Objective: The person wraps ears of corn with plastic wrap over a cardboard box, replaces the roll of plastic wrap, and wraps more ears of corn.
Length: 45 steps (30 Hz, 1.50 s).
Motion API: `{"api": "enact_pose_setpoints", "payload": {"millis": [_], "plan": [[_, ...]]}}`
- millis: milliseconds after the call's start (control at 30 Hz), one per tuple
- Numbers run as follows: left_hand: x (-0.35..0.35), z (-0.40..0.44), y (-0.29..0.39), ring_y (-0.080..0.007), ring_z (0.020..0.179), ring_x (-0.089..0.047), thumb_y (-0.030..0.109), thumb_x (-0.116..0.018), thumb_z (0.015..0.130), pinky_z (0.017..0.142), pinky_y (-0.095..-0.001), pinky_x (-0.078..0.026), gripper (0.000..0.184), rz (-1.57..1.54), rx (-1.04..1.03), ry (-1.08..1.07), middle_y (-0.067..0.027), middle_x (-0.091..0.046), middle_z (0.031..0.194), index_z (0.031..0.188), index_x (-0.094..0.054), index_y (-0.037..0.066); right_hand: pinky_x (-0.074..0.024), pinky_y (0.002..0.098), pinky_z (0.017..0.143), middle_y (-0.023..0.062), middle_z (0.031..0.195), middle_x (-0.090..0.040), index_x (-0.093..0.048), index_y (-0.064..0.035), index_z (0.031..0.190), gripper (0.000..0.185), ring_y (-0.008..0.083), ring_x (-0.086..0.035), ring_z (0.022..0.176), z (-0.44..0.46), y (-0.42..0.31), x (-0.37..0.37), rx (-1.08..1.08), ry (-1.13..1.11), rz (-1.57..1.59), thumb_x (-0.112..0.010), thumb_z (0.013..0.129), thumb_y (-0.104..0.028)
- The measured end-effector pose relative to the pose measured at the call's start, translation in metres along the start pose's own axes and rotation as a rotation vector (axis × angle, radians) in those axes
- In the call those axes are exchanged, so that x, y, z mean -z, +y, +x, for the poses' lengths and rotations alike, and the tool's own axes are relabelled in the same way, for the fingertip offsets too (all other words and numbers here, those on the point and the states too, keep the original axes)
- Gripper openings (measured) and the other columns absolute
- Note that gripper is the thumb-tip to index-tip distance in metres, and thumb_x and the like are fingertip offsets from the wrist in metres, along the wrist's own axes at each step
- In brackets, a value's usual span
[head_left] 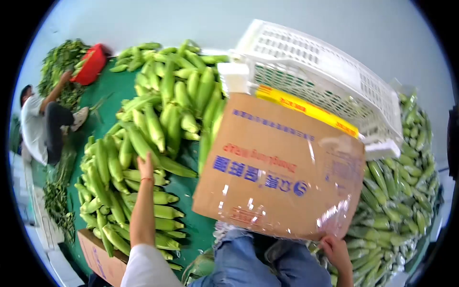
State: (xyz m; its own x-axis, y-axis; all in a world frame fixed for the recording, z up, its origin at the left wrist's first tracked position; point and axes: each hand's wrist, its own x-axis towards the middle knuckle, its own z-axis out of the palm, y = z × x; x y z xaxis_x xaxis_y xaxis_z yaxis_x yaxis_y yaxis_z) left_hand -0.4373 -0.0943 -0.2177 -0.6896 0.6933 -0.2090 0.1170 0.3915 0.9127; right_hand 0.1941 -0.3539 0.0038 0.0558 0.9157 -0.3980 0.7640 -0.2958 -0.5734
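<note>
Well, left hand point(146, 168) on corn point(138, 139), box point(282, 165) alongside

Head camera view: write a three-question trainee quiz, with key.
1. What does the left hand touch? A) green corn ear in husk; B) red plastic basket; C) white perforated plastic crate.
2. True or false: the right hand is at the lower edge of the brown printed cardboard panel.
3. Fill in: green corn in clear plastic bags lies to the picture's ____ of the panel.
Key: 1 A; 2 true; 3 right.
</note>
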Motion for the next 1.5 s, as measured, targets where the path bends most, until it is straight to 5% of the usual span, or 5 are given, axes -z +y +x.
{"api": "enact_pose_setpoints", "payload": {"millis": [333,867,1133,1267,1500], "plan": [[-0.073,-0.322,0.242,-0.0234,0.098,-0.06,0.028,-0.075,0.07,0.08,-0.0354,-0.05,0.054,0.463,-1.583,-0.913,-0.0042,-0.06,0.116,0.121,-0.059,0.019,-0.0491,0.0424,0.066,0.0157,0.08,-0.064,-0.059,-0.0071,0.091,0.011,0.0347,-0.063,0.074,-0.018,-0.025,-0.016,-0.011,0.132,-0.314,-0.057,0.09,-0.017],[-0.053,-0.304,0.203,-0.0246,0.087,-0.068,0.011,-0.074,0.077,0.075,-0.0368,-0.053,0.01,0.462,-0.764,-0.863,-0.013,-0.069,0.091,0.083,-0.071,0.005,-0.0444,0.0422,0.075,0.0076,0.095,-0.059,-0.064,-0.0068,0.092,0.026,0.0281,-0.054,0.088,0.127,-0.063,-0.026,0.544,0.654,-0.228,-0.06,0.085,-0.031],[-0.155,-0.332,0.238,-0.0285,0.061,-0.065,0.022,-0.059,0.086,0.05,-0.04,-0.052,0.016,0.826,-1.349,-0.882,-0.0139,-0.062,0.062,0.089,-0.061,0.006,-0.0491,0.0406,0.052,0.0108,0.068,-0.059,-0.059,-0.0074,0.074,0.029,0.0304,-0.06,0.06,0.144,-0.064,-0.012,0.509,0.555,-0.254,-0.054,0.092,-0.029],[-0.07,-0.386,0.217,-0.0413,0.135,-0.036,0.048,-0.063,0.082,0.109,-0.0547,-0.029,0.075,0.917,-1.298,-1.144,-0.0269,-0.037,0.143,0.139,-0.042,0.004,-0.0498,0.0479,0.047,0.0189,0.058,-0.059,-0.056,-0.0086,0.08,0.037,0.0383,-0.062,0.051,0.086,-0.087,-0.011,0.294,0.139,-0.234,-0.046,0.097,-0.04],[-0.216,-0.312,0.234,-0.0369,0.141,-0.027,0.049,-0.053,0.089,0.113,-0.0526,-0.021,0.076,0.82,-1.44,-0.708,-0.022,-0.027,0.152,0.145,-0.032,0.001,-0.047,0.0449,0.089,0.0111,0.125,-0.055,-0.056,-0.0087,0.12,0.049,0.03,-0.055,0.111,0.121,-0.089,0.001,0.712,0.508,-0.425,-0.066,0.082,-0.037]]}}
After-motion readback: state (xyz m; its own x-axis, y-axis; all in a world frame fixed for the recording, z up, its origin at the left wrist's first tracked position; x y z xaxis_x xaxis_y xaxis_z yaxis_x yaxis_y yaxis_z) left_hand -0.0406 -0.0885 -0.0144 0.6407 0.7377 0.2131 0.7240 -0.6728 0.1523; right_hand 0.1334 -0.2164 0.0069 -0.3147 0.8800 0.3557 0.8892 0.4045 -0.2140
